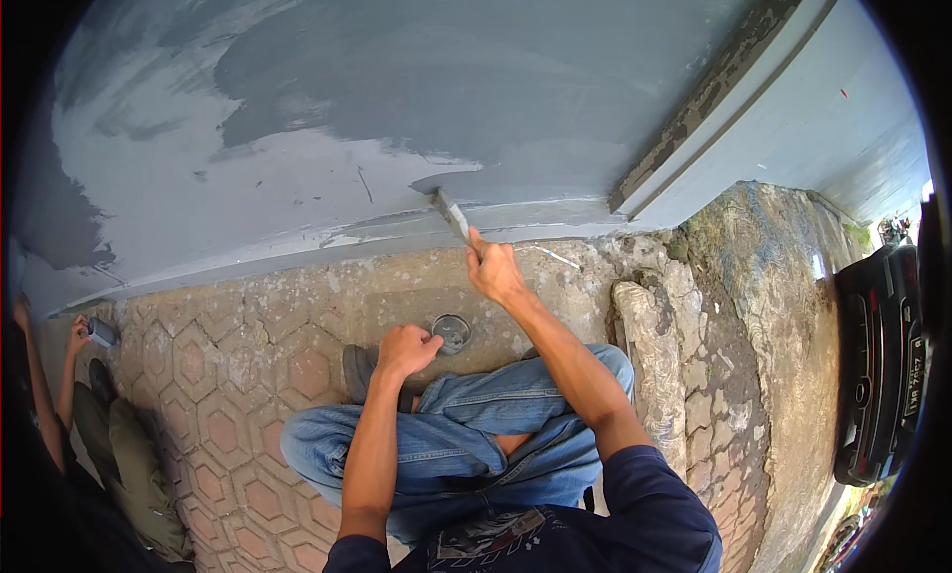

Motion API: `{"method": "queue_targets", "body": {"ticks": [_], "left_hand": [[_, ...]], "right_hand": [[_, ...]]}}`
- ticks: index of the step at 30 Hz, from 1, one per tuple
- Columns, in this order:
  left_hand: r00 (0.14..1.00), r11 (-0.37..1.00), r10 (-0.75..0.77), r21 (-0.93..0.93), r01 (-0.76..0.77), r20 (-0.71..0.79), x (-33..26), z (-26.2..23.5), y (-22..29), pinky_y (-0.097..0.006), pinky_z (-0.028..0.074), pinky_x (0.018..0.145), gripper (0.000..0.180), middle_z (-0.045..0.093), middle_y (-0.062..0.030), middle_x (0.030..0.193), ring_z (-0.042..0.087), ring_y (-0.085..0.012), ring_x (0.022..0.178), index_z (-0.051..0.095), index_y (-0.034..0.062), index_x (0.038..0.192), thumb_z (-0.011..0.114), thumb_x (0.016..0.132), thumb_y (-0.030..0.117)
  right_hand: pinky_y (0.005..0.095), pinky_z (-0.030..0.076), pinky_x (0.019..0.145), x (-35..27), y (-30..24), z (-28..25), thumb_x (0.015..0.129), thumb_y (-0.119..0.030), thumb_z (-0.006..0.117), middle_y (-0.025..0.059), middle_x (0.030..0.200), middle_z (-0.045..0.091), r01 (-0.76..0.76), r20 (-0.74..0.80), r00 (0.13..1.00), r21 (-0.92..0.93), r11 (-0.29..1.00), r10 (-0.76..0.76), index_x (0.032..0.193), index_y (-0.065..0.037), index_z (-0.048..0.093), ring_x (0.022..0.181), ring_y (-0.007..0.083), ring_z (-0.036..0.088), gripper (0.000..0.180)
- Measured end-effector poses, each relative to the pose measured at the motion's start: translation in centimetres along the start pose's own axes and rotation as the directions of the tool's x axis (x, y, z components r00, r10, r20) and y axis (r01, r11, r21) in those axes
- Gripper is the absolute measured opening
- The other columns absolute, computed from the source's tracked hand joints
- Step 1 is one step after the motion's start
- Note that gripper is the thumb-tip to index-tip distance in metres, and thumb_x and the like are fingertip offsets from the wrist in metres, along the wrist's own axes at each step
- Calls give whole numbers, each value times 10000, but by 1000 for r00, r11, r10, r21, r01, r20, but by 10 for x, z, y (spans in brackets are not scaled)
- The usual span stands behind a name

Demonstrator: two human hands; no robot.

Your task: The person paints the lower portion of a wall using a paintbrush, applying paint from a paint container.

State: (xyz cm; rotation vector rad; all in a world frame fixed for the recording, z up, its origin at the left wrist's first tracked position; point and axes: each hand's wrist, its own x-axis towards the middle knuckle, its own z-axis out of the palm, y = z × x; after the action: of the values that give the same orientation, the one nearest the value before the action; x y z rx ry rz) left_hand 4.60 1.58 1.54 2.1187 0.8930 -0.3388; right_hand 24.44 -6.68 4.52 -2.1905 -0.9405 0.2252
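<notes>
My right hand (493, 269) is closed around the handle of a paintbrush (452, 216). The bristle end touches the low part of a wall (327, 167), where dark grey paint meets a paler grey area. Below it, between my knees and the wall, my left hand (405, 352) is curled with its thumb at the rim of a small round can (452, 333) with grey paint in it. The fingers on the can's near side are partly hidden, but the hand appears to grip the rim.
Hexagonal paving (263, 375) meets the wall's foot. A thin white stick (557, 258) lies near the wall. Broken stone edging (650, 365) runs along my right, beyond it a dark car (878, 365). At far left another person's hand (77, 333) holds a grey cup (102, 332).
</notes>
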Motion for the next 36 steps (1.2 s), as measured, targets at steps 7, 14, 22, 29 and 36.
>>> {"method": "queue_targets", "body": {"ticks": [7, 14, 22, 29, 36], "left_hand": [[999, 999, 43, 28, -43, -15, 11, 3, -1, -449, 525, 816, 378, 713, -186, 886, 673, -368, 897, 770, 106, 878, 611, 810, 442], [998, 997, 68, 39, -68, -6, 8, 4, 4, -464, 523, 834, 380, 713, -187, 894, 672, -374, 905, 766, 101, 876, 602, 821, 439], [981, 986, 154, 87, -144, -115, 21, 33, -36, -486, 502, 875, 436, 702, -188, 1026, 656, -392, 973, 723, 82, 1008, 625, 817, 462], [961, 975, 214, -25, -222, -175, 7, 16, -10, -479, 492, 896, 445, 679, -201, 1106, 635, -388, 1045, 720, 90, 1022, 648, 804, 471], [993, 995, 82, 57, -78, -82, -2, 1, -1, -472, 523, 839, 390, 708, -202, 949, 668, -386, 931, 760, 98, 948, 626, 818, 441]], "right_hand": [[417, 516, 663, 26, 100, -102, 869, -162, 621, 267, 740, 658, -285, -504, 825, 18, 958, 255, 1189, 64, 624, 690, 342, 696, 392], [507, 499, 647, 36, 46, -52, 906, -129, 541, 313, 725, 631, -300, -661, 721, -29, 953, 207, 1172, 153, 583, 689, 467, 648, 390], [471, 479, 546, -3, -140, 121, 924, -88, 532, 318, 681, 589, 131, -227, 969, 164, 978, -92, 1222, 157, 542, 614, 421, 651, 386], [428, 478, 539, -4, -135, 92, 907, -118, 586, 303, 656, 584, 140, -113, 987, 229, 963, -116, 1189, 77, 615, 562, 374, 648, 344], [466, 507, 638, 19, 8, -47, 906, -133, 575, 313, 771, 633, -132, -463, 883, -77, 988, 82, 1197, 54, 624, 726, 429, 674, 350]]}}
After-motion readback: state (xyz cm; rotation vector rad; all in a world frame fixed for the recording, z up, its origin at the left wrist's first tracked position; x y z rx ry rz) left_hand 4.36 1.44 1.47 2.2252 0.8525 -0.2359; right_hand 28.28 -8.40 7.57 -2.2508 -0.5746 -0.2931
